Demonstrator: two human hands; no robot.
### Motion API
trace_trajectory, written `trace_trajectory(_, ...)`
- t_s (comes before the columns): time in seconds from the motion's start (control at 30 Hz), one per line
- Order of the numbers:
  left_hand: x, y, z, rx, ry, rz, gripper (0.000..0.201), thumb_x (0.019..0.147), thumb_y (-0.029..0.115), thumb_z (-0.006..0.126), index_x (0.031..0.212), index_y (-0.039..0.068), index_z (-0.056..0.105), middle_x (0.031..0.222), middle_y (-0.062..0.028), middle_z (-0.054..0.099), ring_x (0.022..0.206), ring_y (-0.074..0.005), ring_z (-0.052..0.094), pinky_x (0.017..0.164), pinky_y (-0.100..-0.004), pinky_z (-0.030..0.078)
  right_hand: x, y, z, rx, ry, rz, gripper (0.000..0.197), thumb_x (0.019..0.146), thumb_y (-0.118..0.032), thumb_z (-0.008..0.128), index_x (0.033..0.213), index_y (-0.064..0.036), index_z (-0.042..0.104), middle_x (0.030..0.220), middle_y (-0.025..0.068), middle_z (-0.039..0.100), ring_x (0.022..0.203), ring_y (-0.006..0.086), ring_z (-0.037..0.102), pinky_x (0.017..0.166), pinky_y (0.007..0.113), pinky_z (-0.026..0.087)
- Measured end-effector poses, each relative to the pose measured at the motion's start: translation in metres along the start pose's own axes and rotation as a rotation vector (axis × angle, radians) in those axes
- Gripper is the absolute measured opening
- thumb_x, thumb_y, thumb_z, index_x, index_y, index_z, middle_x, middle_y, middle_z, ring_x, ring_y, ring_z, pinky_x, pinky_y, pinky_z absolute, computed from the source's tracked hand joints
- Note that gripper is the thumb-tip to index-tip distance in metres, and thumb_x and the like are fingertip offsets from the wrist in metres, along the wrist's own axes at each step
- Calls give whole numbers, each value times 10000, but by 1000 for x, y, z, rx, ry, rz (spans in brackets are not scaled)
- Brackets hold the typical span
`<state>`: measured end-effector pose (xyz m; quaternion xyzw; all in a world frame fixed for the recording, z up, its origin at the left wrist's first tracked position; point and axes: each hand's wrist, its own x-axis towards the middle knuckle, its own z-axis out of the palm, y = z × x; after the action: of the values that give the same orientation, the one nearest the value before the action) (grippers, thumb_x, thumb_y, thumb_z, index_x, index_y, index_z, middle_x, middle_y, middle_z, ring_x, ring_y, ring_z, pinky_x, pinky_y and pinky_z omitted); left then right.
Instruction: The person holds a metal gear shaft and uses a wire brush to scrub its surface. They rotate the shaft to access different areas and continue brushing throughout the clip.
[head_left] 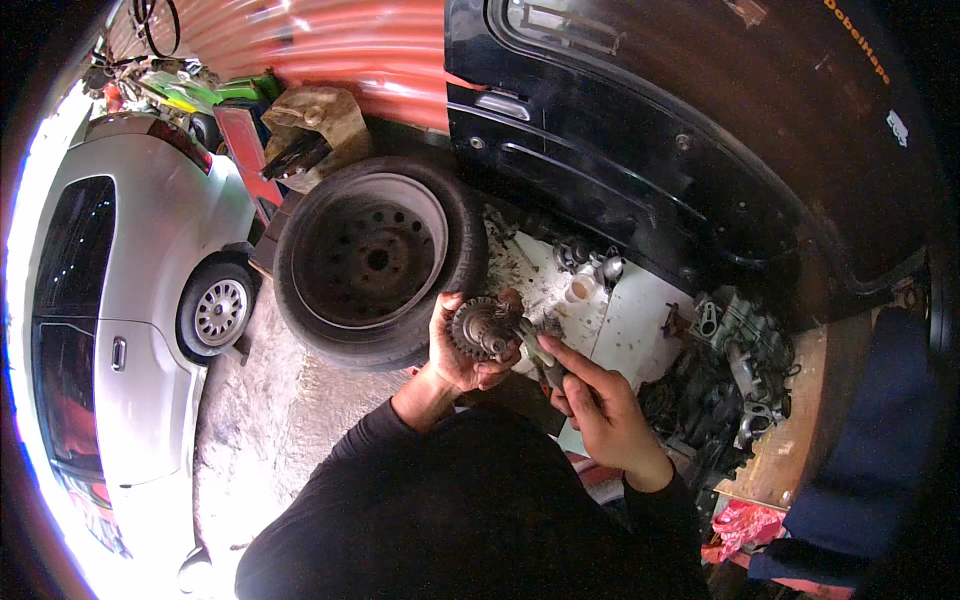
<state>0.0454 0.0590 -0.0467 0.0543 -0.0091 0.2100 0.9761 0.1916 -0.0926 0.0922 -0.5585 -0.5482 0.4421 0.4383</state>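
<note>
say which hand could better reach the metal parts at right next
Likely the right hand: nearer the metal parts, though apparently holding a tool; the left hand supports the toothed gear.

From afar, I watch through one head-worn fisheye; it faces down, the wearer's torso at six o'clock; the left hand and right hand sit close, mid-view; a pale car curves at nine o'clock.

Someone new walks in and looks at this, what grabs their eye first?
Probably the large tyred wheel, left of centre, then the pale car at the far left. Near the middle, the left hand grips a toothed metal part, while the right hand holds a small tool close by.
</note>
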Motion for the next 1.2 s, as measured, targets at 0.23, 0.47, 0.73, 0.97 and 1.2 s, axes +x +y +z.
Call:
trace_trajectory(0.23,-5,-2,-6,151,142,-4,688,785,709,454,1194,166,562,803,-172,621,430,-132,389,347,-242,295,-5,11,5,153,31,173,471,1053,-165,386,1523,-178,373,767,-18,519,590,42,405,573,190,407)
trace_trajectory(0.47,-3,-3,-2,185,264,83,639,788,688,463,1198,206,556,810,-166,631,423,-133,376,374,-232,265,-9,15,4,197,33,201,464,1069,-241,396,1528,-178,364,750,-27,484,615,41,410,571,186,395)
trace_trajectory(0.73,-2,0,-3,190,203,44,592,766,670,471,1111,194,535,789,-93,605,439,-118,384,377,-233,262,-18,15,-7,150,27,157,449,1060,-206,397,1503,-132,404,780,-8,549,641,39,435,576,201,406)
trace_trajectory(0.97,-6,8,3,306,229,147,487,775,574,532,1120,232,500,872,-74,589,455,-132,405,363,-242,305,-30,6,-43,-263,206,-18,430,944,-132,545,1365,-45,564,985,131,706,707,128,595,703,291,505)
trace_trajectory(1.2,0,-1,24,360,331,604,534,824,552,474,1045,68,514,770,-91,576,429,-147,434,354,-265,346,-30,-12,-21,-572,312,-359,502,856,-63,663,1351,-111,598,816,93,640,597,138,570,527,298,467)
